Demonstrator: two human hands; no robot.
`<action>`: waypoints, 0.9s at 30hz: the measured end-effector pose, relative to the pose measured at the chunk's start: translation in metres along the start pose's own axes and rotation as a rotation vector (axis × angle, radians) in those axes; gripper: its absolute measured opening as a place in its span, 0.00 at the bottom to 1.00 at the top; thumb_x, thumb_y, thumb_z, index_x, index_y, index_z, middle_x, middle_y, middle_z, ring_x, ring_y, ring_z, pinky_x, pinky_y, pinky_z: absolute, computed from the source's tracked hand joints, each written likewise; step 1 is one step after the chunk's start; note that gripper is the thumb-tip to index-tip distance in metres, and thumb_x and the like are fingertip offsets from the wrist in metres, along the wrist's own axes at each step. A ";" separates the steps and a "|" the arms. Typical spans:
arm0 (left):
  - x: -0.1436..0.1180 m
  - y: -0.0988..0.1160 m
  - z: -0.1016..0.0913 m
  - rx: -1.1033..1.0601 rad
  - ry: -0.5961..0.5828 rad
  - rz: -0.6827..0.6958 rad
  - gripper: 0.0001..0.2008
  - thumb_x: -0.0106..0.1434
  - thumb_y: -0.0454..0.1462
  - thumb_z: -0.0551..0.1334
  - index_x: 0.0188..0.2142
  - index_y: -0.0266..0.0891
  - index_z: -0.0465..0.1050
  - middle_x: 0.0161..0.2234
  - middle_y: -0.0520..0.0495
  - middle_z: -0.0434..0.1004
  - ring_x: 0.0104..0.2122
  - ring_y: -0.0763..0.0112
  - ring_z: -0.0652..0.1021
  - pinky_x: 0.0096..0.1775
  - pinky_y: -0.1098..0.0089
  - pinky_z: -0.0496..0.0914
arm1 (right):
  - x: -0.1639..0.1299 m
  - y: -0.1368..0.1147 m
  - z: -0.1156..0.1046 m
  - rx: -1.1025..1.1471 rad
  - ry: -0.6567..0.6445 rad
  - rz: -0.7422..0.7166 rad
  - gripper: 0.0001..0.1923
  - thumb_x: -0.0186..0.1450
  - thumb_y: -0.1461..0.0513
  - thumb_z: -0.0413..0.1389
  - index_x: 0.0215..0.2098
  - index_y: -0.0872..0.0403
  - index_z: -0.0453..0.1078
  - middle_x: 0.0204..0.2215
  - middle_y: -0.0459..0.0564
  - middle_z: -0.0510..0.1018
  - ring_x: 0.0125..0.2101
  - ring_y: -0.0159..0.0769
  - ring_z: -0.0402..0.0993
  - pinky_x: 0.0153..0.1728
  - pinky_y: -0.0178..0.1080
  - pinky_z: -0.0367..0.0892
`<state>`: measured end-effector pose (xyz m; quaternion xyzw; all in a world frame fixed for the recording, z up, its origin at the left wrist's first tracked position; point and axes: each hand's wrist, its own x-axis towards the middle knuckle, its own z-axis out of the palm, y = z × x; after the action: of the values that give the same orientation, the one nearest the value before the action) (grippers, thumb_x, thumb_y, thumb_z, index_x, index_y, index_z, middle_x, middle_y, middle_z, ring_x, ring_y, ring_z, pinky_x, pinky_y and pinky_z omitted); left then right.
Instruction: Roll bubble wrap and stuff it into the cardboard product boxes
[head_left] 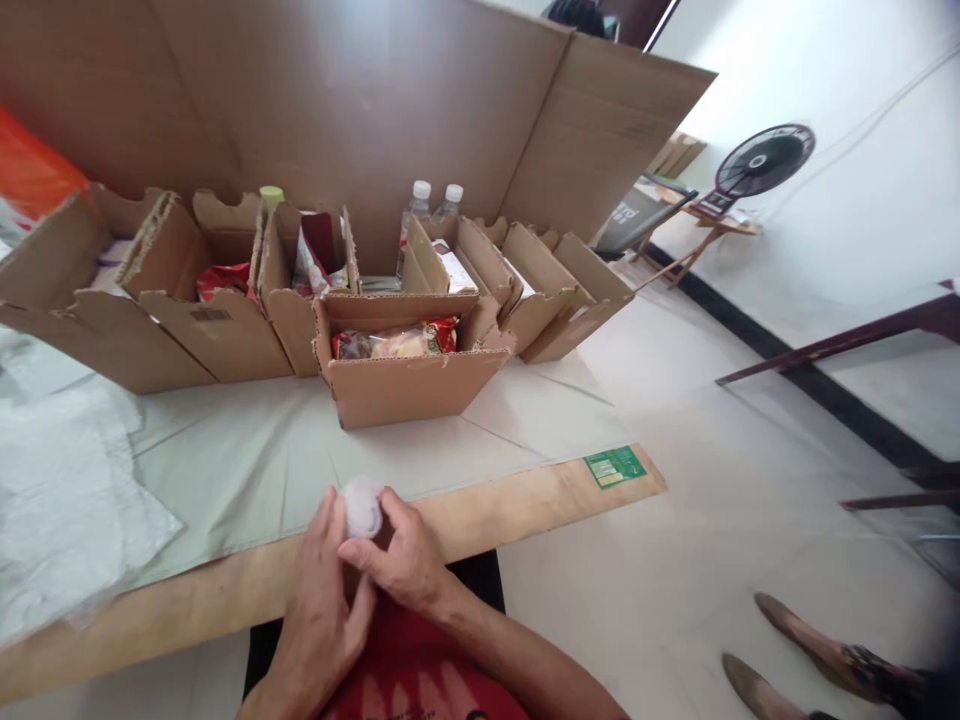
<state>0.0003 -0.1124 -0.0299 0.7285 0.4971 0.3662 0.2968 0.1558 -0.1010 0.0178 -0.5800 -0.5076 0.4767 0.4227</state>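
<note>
At table edge: white wad (363, 506) pinched btwn fingers of left hand (319, 610) & right hand (405, 560), both closed on it.

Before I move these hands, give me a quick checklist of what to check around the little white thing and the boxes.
1. Both hands on the small white object: ok, left hand and right hand pinch it together.
2. What the object is: cannot tell, fingers cover much of it.
3. Nearest cardboard box open at the top: ok, packets show inside.
4. Bottles upright behind the boxes: ok.
5. White plastic sheet apart from the hands: ok, it lies to the left.
</note>
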 end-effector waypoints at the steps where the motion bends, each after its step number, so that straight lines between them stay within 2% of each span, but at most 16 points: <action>1: -0.003 -0.001 0.001 -0.020 -0.038 0.014 0.34 0.69 0.42 0.61 0.72 0.44 0.55 0.71 0.35 0.61 0.69 0.48 0.66 0.66 0.47 0.67 | 0.003 0.000 -0.007 0.045 0.017 0.059 0.20 0.57 0.48 0.66 0.34 0.52 0.67 0.28 0.42 0.70 0.30 0.31 0.63 0.32 0.34 0.62; 3: -0.004 -0.005 -0.001 -0.072 -0.071 -0.086 0.33 0.69 0.43 0.61 0.72 0.45 0.56 0.69 0.38 0.65 0.67 0.51 0.69 0.64 0.51 0.70 | 0.007 0.001 -0.020 0.152 -0.010 0.114 0.19 0.60 0.48 0.64 0.32 0.52 0.64 0.26 0.41 0.65 0.28 0.29 0.59 0.30 0.34 0.60; 5: 0.003 -0.008 -0.006 -0.126 -0.157 -0.251 0.30 0.69 0.48 0.61 0.67 0.43 0.65 0.62 0.38 0.76 0.59 0.52 0.79 0.56 0.56 0.78 | 0.007 0.003 -0.033 0.234 -0.098 0.128 0.19 0.61 0.48 0.63 0.31 0.53 0.65 0.26 0.41 0.65 0.28 0.29 0.59 0.31 0.34 0.59; 8: 0.019 -0.007 -0.013 -0.163 -0.392 -0.330 0.22 0.69 0.51 0.60 0.55 0.42 0.78 0.50 0.42 0.85 0.47 0.55 0.85 0.48 0.62 0.81 | 0.007 0.006 -0.053 0.222 -0.229 0.120 0.21 0.57 0.52 0.68 0.42 0.53 0.71 0.32 0.42 0.70 0.31 0.29 0.64 0.34 0.33 0.62; 10: 0.030 -0.002 -0.015 -0.166 -0.474 -0.233 0.19 0.70 0.48 0.59 0.52 0.43 0.79 0.47 0.44 0.86 0.45 0.59 0.86 0.48 0.66 0.80 | 0.010 0.002 -0.073 0.140 -0.296 0.090 0.27 0.56 0.55 0.69 0.52 0.52 0.72 0.37 0.44 0.75 0.35 0.31 0.69 0.38 0.34 0.65; 11: 0.035 0.001 -0.016 -0.167 -0.496 -0.143 0.16 0.71 0.46 0.59 0.52 0.45 0.80 0.46 0.46 0.86 0.44 0.61 0.86 0.47 0.69 0.80 | 0.011 -0.004 -0.085 0.067 -0.340 0.062 0.26 0.57 0.55 0.69 0.53 0.52 0.73 0.39 0.46 0.77 0.37 0.32 0.71 0.40 0.35 0.67; 13: 0.048 0.009 -0.020 -0.165 -0.509 0.094 0.16 0.69 0.43 0.62 0.54 0.48 0.78 0.47 0.48 0.86 0.45 0.64 0.86 0.46 0.72 0.80 | 0.016 -0.025 -0.116 -0.142 -0.454 -0.055 0.17 0.63 0.55 0.66 0.48 0.53 0.77 0.37 0.48 0.80 0.37 0.34 0.74 0.41 0.36 0.68; 15: 0.067 0.019 -0.027 -0.114 -0.404 0.325 0.24 0.67 0.42 0.66 0.62 0.50 0.72 0.54 0.46 0.83 0.51 0.62 0.83 0.51 0.70 0.79 | 0.021 -0.059 -0.152 -0.346 -0.513 -0.247 0.13 0.67 0.54 0.64 0.44 0.53 0.79 0.35 0.49 0.83 0.37 0.35 0.76 0.43 0.38 0.70; 17: 0.094 0.030 -0.036 -0.009 -0.165 0.467 0.36 0.64 0.41 0.69 0.70 0.51 0.62 0.65 0.43 0.72 0.62 0.55 0.75 0.61 0.60 0.73 | 0.028 -0.099 -0.187 -0.416 -0.412 -0.424 0.12 0.69 0.55 0.64 0.47 0.52 0.79 0.38 0.50 0.84 0.37 0.35 0.78 0.41 0.38 0.72; 19: 0.125 0.040 -0.042 0.113 0.088 0.521 0.44 0.62 0.39 0.70 0.73 0.51 0.54 0.73 0.44 0.57 0.70 0.50 0.64 0.69 0.52 0.63 | 0.040 -0.138 -0.216 -0.445 -0.063 -0.562 0.12 0.68 0.55 0.64 0.50 0.47 0.78 0.40 0.48 0.84 0.35 0.33 0.79 0.34 0.36 0.72; 20: 0.140 0.045 -0.043 0.162 0.166 0.531 0.45 0.62 0.38 0.71 0.74 0.52 0.52 0.75 0.47 0.51 0.72 0.49 0.59 0.71 0.49 0.58 | 0.049 -0.153 -0.226 -0.484 0.122 -0.611 0.13 0.68 0.54 0.65 0.50 0.45 0.78 0.41 0.46 0.84 0.33 0.32 0.78 0.31 0.36 0.71; 21: 0.153 0.048 -0.042 0.195 0.211 0.532 0.46 0.62 0.37 0.71 0.74 0.53 0.52 0.76 0.49 0.48 0.73 0.48 0.57 0.72 0.47 0.55 | 0.061 -0.165 -0.234 -0.553 0.254 -0.636 0.12 0.68 0.54 0.65 0.49 0.44 0.78 0.41 0.45 0.84 0.32 0.31 0.77 0.29 0.36 0.69; 22: 0.164 0.051 -0.041 0.211 0.224 0.527 0.45 0.62 0.36 0.70 0.74 0.54 0.52 0.76 0.50 0.48 0.73 0.48 0.58 0.72 0.46 0.55 | 0.074 -0.174 -0.239 -0.648 0.300 -0.639 0.11 0.68 0.54 0.64 0.48 0.45 0.79 0.41 0.44 0.84 0.31 0.31 0.76 0.29 0.36 0.69; 23: 0.172 0.053 -0.039 0.210 0.221 0.516 0.43 0.63 0.35 0.69 0.73 0.55 0.55 0.76 0.52 0.49 0.72 0.50 0.60 0.71 0.47 0.57 | 0.088 -0.180 -0.242 -0.763 0.249 -0.621 0.10 0.69 0.54 0.63 0.47 0.45 0.80 0.41 0.44 0.84 0.32 0.31 0.76 0.31 0.37 0.69; 24: 0.177 0.054 -0.036 0.192 0.218 0.501 0.40 0.63 0.33 0.68 0.71 0.56 0.58 0.75 0.53 0.52 0.70 0.51 0.63 0.70 0.48 0.60 | 0.102 -0.182 -0.243 -0.876 0.126 -0.588 0.09 0.69 0.56 0.61 0.46 0.46 0.80 0.42 0.44 0.84 0.34 0.32 0.77 0.34 0.38 0.70; 27: 0.179 0.057 -0.030 0.135 0.240 0.460 0.34 0.63 0.28 0.67 0.65 0.56 0.68 0.72 0.55 0.59 0.66 0.55 0.70 0.66 0.51 0.67 | 0.142 -0.177 -0.237 -1.047 -0.325 -0.490 0.07 0.68 0.61 0.60 0.40 0.46 0.82 0.40 0.43 0.85 0.40 0.35 0.80 0.42 0.39 0.70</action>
<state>0.0466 0.0396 0.0751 0.7920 0.3733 0.4736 0.0955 0.3595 0.0606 0.2177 -0.4968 -0.8521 0.1344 0.0953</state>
